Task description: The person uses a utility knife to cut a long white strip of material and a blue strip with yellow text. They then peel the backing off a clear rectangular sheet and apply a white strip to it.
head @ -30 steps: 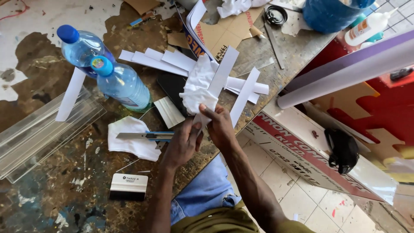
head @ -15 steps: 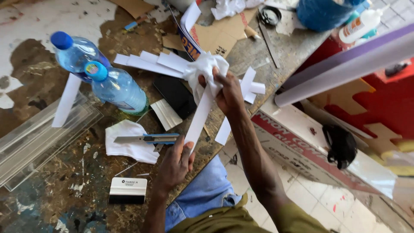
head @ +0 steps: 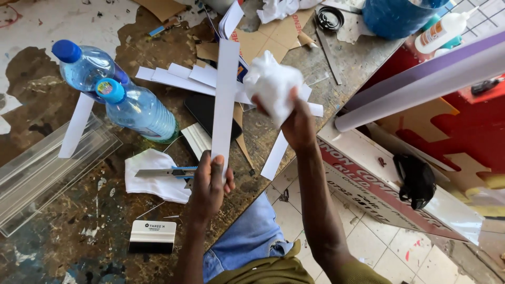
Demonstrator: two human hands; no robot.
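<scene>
My left hand (head: 209, 181) grips the near end of a long white strip (head: 225, 97), which stands up and away from me over the worktable (head: 63, 210). My right hand (head: 298, 123) is closed on a crumpled white cloth (head: 272, 84), held beside the strip's upper half. Under both lie more white strips (head: 179, 76) fanned across the table and a dark flat slab (head: 202, 113). A utility knife (head: 165, 172) rests on a white rag (head: 152, 181) just left of my left hand.
Two blue-capped water bottles (head: 137, 108) lie at the left, above clear plastic sheets (head: 47, 168). A small squeegee (head: 152, 236) sits near the front. At the back are cardboard scraps (head: 273, 31), a blue bucket (head: 394, 16) and a glue bottle (head: 442, 31). Rolled tubes (head: 421, 84) and a printed signboard (head: 379, 184) are at the right.
My left hand rose from the table edge and took the strip's near end. My right hand let go of the strip and now holds the crumpled cloth higher and to the right.
</scene>
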